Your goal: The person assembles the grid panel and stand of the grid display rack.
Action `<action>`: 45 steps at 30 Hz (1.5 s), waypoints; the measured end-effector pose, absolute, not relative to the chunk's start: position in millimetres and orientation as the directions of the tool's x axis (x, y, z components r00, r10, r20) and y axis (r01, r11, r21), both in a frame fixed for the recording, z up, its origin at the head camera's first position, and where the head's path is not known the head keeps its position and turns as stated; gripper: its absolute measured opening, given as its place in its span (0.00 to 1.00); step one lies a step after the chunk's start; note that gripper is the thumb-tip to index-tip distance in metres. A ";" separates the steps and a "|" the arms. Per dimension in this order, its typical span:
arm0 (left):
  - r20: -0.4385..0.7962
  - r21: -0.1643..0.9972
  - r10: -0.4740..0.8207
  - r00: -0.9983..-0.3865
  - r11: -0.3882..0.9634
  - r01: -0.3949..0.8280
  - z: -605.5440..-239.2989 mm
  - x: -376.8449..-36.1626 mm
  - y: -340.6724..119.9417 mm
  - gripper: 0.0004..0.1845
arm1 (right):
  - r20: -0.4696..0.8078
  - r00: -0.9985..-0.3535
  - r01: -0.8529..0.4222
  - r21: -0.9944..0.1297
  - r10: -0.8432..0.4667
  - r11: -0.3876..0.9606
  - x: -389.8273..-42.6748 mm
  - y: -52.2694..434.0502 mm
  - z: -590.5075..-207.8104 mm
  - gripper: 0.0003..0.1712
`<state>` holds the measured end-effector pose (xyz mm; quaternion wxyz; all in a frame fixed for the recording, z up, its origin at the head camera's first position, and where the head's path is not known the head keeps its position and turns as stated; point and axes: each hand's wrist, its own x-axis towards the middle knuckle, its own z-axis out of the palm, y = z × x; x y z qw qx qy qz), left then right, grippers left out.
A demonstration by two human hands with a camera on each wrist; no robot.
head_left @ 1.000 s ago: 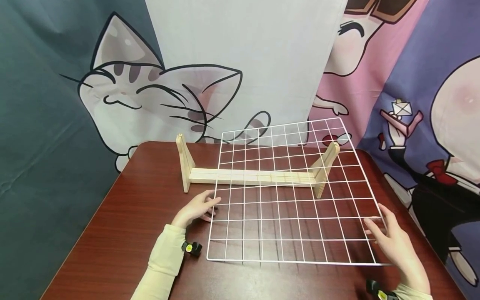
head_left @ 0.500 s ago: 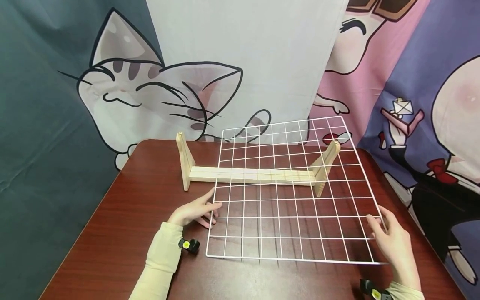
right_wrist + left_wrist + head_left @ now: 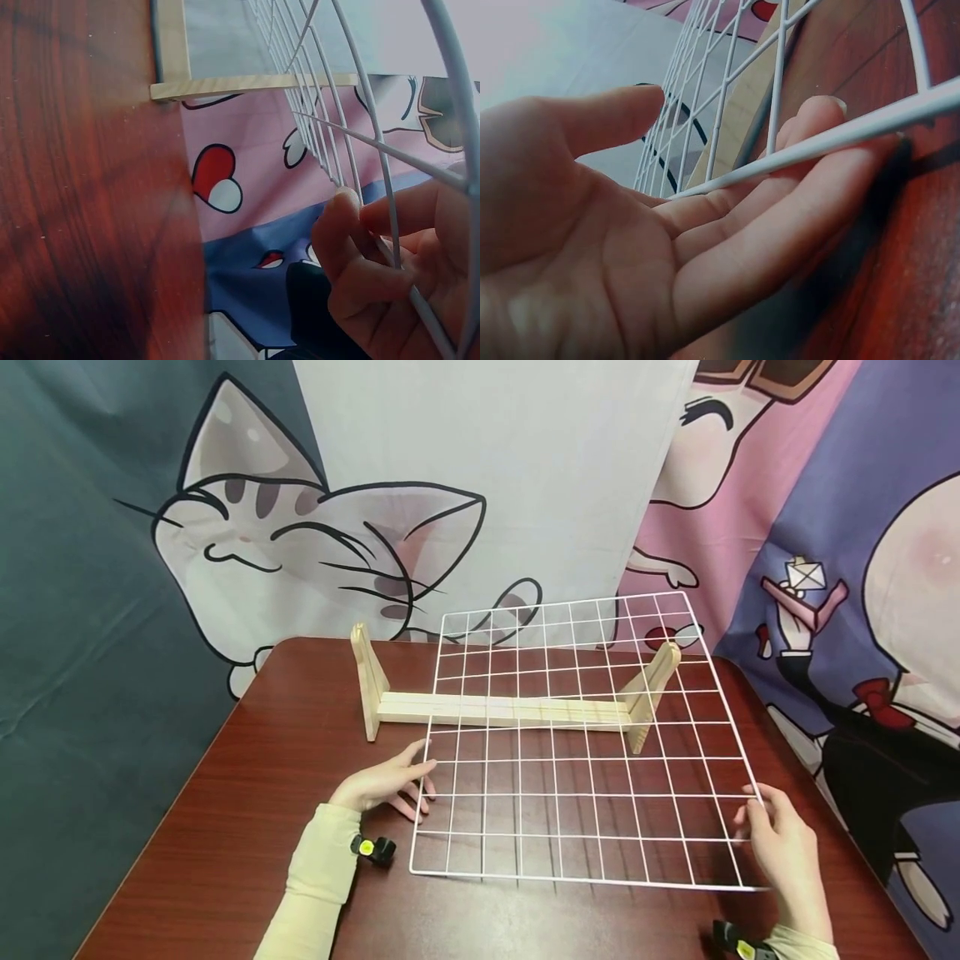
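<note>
**Two hands hold wire grid over table**

White wire grid (image 3: 570, 743) held w/ far edge raised, in front of wooden stand (image 3: 510, 710) on brown table (image 3: 247, 827). Left hand (image 3: 382, 783): fingers straight under grid's left edge. Right hand (image 3: 783, 852): fingers curled round right edge, nr front corner.

No readable text, label, brand or number shows anywhere: the cartoon cat backdrop cloth (image 3: 300, 552) carries only drawings, and the dark red wooden table (image 3: 247, 827) is unmarked.
</note>
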<state>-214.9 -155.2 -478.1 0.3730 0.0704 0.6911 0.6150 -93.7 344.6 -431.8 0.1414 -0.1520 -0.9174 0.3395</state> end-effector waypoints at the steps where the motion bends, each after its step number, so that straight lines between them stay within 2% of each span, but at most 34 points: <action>1: -0.423 0.905 0.559 -0.713 0.228 -0.359 -478.4 -214.9 -155.9 0.38 | 0.152 -0.912 0.188 -0.670 0.381 0.718 -93.7 344.3 -432.5 0.18; 9: -0.388 0.920 0.575 -0.720 0.193 -0.341 -479.8 -215.3 -158.0 0.27 | 0.097 -0.882 0.266 -0.706 0.462 0.656 -97.0 342.4 -435.5 0.17; 18: -0.383 0.922 0.569 -0.728 0.192 -0.335 -481.9 -217.1 -160.3 0.25 | 0.060 -0.822 0.338 -0.749 0.566 0.570 -100.2 340.6 -440.4 0.19; 25: -0.384 0.922 0.553 -0.739 0.200 -0.330 -482.0 -217.5 -161.3 0.24 | 0.135 -0.793 0.326 -0.729 0.594 0.602 -98.4 339.0 -445.9 0.18; 36: -0.384 0.923 0.519 -0.763 0.192 -0.335 -481.8 -216.5 -162.7 0.23 | 0.146 -0.782 0.304 -0.760 0.606 0.575 -98.7 336.9 -453.2 0.18; 45: -0.352 0.936 0.506 -0.788 0.184 -0.300 -478.8 -217.3 -162.7 0.24 | 0.171 -0.742 0.268 -0.811 0.648 0.520 -101.4 333.1 -453.2 0.16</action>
